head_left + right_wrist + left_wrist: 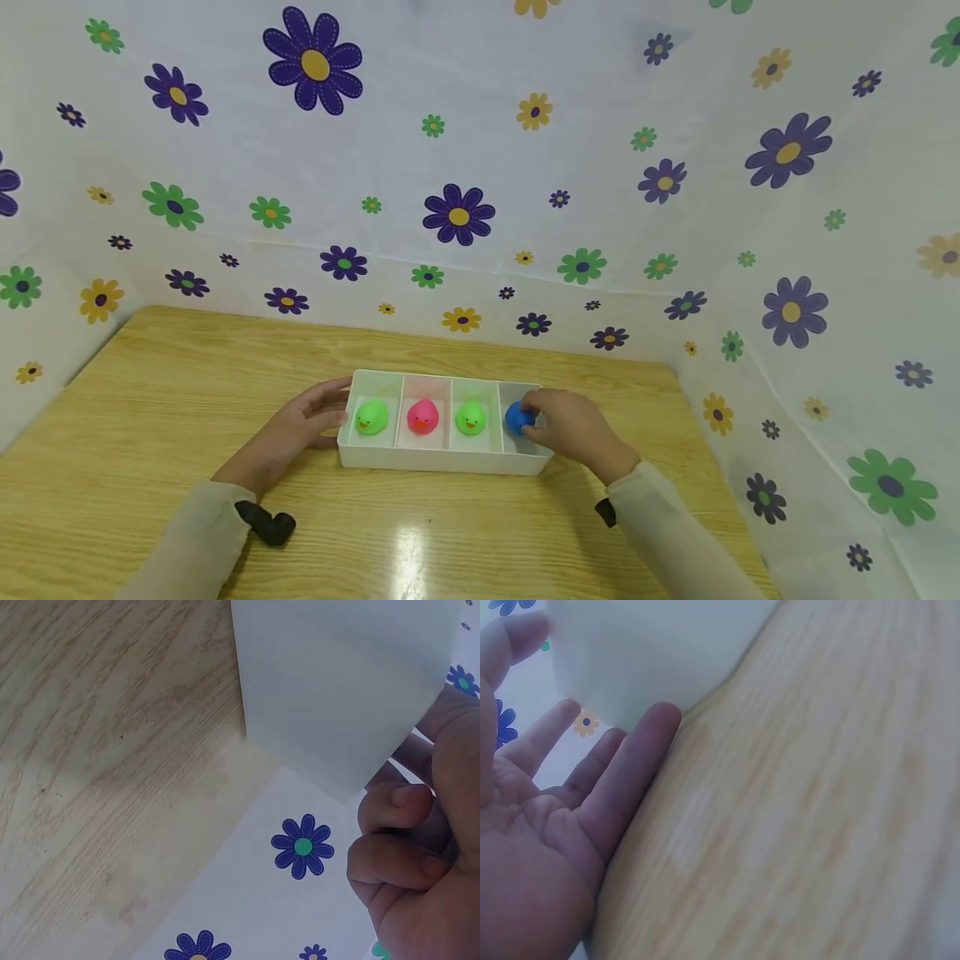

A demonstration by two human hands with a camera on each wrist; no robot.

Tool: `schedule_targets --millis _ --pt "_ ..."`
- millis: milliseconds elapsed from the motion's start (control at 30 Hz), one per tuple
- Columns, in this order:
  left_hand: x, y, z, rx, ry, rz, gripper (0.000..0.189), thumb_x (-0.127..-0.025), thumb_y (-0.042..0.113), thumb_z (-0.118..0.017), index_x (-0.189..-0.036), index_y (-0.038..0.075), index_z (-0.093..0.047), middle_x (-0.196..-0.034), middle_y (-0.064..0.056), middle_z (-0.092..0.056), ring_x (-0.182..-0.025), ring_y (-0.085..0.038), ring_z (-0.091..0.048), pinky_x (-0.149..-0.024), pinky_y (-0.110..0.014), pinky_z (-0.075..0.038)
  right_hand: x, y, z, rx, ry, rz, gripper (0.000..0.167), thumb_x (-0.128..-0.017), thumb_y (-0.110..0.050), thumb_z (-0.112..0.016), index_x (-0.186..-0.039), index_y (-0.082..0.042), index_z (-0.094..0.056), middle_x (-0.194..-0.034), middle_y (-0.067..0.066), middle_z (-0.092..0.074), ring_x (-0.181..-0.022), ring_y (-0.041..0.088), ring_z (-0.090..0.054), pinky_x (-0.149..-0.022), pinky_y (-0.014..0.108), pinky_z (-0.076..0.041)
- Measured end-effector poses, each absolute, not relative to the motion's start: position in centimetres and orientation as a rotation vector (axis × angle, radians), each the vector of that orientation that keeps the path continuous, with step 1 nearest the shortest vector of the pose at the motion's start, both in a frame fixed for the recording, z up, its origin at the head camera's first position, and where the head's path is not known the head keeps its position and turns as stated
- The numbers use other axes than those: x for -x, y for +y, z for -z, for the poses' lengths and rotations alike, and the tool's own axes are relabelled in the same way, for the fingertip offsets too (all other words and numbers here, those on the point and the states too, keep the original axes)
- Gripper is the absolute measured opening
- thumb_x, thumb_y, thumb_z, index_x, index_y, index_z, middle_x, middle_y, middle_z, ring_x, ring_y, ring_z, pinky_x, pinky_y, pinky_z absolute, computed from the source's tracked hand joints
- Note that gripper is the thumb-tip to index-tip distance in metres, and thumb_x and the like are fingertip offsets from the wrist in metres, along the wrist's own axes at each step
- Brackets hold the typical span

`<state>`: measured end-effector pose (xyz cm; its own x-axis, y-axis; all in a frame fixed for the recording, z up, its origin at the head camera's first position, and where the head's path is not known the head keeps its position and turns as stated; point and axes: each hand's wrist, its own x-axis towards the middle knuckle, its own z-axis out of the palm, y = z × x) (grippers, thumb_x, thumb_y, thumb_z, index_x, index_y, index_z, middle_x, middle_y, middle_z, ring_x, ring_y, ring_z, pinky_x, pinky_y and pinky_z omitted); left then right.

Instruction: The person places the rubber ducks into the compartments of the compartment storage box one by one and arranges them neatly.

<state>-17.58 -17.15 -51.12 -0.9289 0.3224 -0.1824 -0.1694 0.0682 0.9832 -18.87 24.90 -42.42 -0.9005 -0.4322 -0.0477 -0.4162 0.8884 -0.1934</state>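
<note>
A white tray with a row of compartments lies on the wooden table. From left to right it holds a green rubber duck, a pink rubber duck, a second green rubber duck and a blue rubber duck. My right hand reaches over the tray's right end and pinches the blue duck, partly covering it. In the right wrist view, its other fingers curl beside the tray's outer wall. My left hand, fingers extended, rests against the tray's left end; fingertips touch the wall.
The wooden table spreads out around the tray. A white sheet with purple, green and orange flowers hangs behind it and along both sides. Dark straps with a small black device are on the wrists.
</note>
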Motion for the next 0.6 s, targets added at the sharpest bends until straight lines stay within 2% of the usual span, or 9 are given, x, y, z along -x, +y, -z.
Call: schedule_targets --millis 267,600 --pt "17.64 -17.23 51.02 -0.160 2.001 -1.920 0.071 -0.102 0.035 -0.067 -0.163 0.023 -0.033 -0.163 -0.018 -0.033 -0.146 -0.044 -0.038 -0.100 -0.048 -0.057 19.10 24.33 42.71 0.662 2.918 0.225 0.022 -0.091 -0.026 -0.082 -0.108 -0.015 -0.074 -0.098 -0.006 -0.072 -0.090 0.013 -0.067 -0.085 0.039 -0.060" --pt "18.00 -17.20 51.24 -0.208 1.978 -1.964 0.071 -0.102 0.027 -0.067 -0.163 0.017 -0.032 -0.162 -0.022 -0.033 -0.147 -0.046 -0.035 -0.097 -0.051 -0.058 19.22 23.98 43.13 0.615 2.895 0.225 0.021 -0.092 -0.024 -0.081 -0.109 -0.014 -0.073 -0.099 -0.004 -0.072 -0.092 0.016 -0.067 -0.088 0.041 -0.060"
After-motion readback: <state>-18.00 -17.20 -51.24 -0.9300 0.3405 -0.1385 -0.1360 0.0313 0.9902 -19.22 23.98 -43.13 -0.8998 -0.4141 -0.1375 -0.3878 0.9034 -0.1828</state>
